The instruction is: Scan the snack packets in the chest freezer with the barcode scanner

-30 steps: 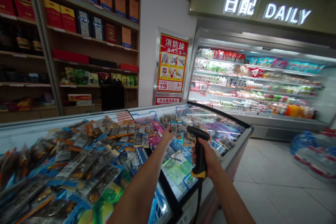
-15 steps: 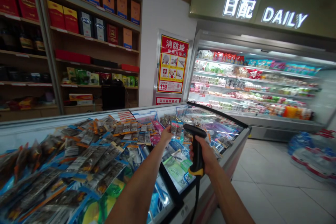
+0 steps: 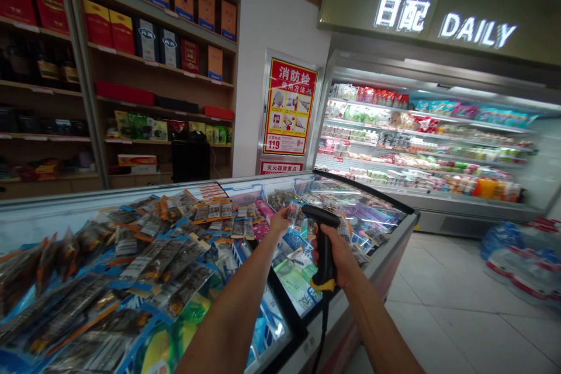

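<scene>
My right hand (image 3: 337, 251) is closed around the grip of a black and yellow barcode scanner (image 3: 325, 245), whose cord hangs down. The scanner's head points left, toward my left hand. Out over the freezer, my left hand (image 3: 279, 222) pinches a small snack packet (image 3: 297, 214), partly hidden behind the scanner's head. Below both hands is the chest freezer (image 3: 302, 330) with a glass top. Many similar snack packets (image 3: 153, 257) with blue and orange edges lie heaped on its left part.
A wooden shelf unit (image 3: 166, 76) with boxes stands at the back left. Beyond the freezer are a red poster (image 3: 290, 108) on the wall and a lit refrigerated display (image 3: 421, 140). Wrapped water bottles (image 3: 521, 263) stand on the floor at right.
The scanner and my right hand have shifted slightly left, closer to the packet in my left hand. The packet has turned a little and the view has moved slightly.
</scene>
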`<state>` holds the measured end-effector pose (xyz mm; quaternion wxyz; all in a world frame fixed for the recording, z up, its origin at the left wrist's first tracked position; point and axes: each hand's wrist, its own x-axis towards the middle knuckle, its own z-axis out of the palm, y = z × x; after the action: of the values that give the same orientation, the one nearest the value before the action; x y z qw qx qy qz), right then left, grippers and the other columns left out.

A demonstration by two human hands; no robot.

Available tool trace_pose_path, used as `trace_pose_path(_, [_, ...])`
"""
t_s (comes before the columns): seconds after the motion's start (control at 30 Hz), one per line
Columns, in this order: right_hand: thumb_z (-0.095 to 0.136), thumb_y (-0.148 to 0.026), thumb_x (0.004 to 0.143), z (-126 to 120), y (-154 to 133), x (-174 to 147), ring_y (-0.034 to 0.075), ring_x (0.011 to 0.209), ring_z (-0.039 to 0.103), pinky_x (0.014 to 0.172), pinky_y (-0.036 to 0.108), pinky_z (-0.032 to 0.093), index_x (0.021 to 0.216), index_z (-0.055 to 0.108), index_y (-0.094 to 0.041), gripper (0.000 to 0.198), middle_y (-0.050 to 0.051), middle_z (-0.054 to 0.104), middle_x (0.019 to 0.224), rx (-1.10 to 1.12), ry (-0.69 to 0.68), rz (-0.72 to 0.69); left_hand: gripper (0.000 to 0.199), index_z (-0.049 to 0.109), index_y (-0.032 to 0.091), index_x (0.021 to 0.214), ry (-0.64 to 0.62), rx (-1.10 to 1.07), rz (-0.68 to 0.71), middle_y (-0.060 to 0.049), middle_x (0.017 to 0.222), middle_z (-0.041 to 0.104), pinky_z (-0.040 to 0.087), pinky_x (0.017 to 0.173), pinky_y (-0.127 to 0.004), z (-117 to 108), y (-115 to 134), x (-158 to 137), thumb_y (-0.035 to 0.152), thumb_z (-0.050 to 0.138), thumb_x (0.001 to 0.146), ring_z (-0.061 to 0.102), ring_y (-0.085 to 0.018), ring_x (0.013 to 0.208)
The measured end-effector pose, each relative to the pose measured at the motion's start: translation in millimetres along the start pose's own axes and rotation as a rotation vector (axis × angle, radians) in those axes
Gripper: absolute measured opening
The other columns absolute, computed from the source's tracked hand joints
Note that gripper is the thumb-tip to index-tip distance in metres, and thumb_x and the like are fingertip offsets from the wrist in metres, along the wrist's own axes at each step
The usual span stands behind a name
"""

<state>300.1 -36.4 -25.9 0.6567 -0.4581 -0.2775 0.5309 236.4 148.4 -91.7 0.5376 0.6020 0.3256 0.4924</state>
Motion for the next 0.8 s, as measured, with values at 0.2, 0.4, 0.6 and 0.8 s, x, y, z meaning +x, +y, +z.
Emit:
trace_pose_path(0.2, [0.054, -0.039, 0.073, -1, 0, -1, 0.009, 0.035, 0.047, 0.033, 0.020, 0.036, 0.077, 0.053, -0.017, 0.022, -0.003, 0.053, 0.048, 0.032, 0.021, 0.011, 0.051, 0.066, 0.012, 0.090, 0.006, -0.057, 0.004, -0.003, 0.080, 0.069, 0.045, 0.067, -0.022, -6, 3, -2, -0.011, 0.045, 0.049, 0.062, -0.015, 0.074])
trace_pose_path(0.4, [0.053, -0.037, 0.074, -3, -4, -6, 0.009, 0.035, 0.046, 0.033, 0.020, 0.036, 0.073, 0.052, -0.017, 0.020, -0.002, 0.052, 0.047, 0.055, 0.047, -0.005, 0.050, 0.067, 0.013, 0.086, 0.061, -0.110, -0.014, -0.001, 0.077, 0.070, 0.047, 0.070, -0.025, -6, 4, -2, -0.011, 0.047, 0.047, 0.062, -0.017, 0.077])
trace_pose_path(0.6, [0.052, -0.037, 0.074, -4, -7, -9, 0.009, 0.034, 0.045, 0.033, 0.020, 0.035, 0.073, 0.052, -0.017, 0.020, -0.002, 0.051, 0.045, 0.068, 0.063, 0.015, 0.052, 0.067, 0.013, 0.088, 0.065, -0.092, -0.001, -0.003, 0.082, 0.070, 0.047, 0.074, -0.026, -3, 2, 2, -0.011, 0.045, 0.048, 0.063, -0.017, 0.081])
trace_pose_path(0.8, [0.052, -0.036, 0.074, -2, -7, -11, 0.009, 0.034, 0.046, 0.033, 0.019, 0.035, 0.070, 0.051, -0.017, 0.020, -0.002, 0.050, 0.045, 0.086, 0.062, 0.035, 0.051, 0.064, 0.013, 0.095, 0.011, 0.058, 0.015, -0.003, 0.088, 0.069, 0.046, 0.073, -0.024, -1, 5, 1, -0.010, 0.044, 0.055, 0.062, -0.015, 0.079])
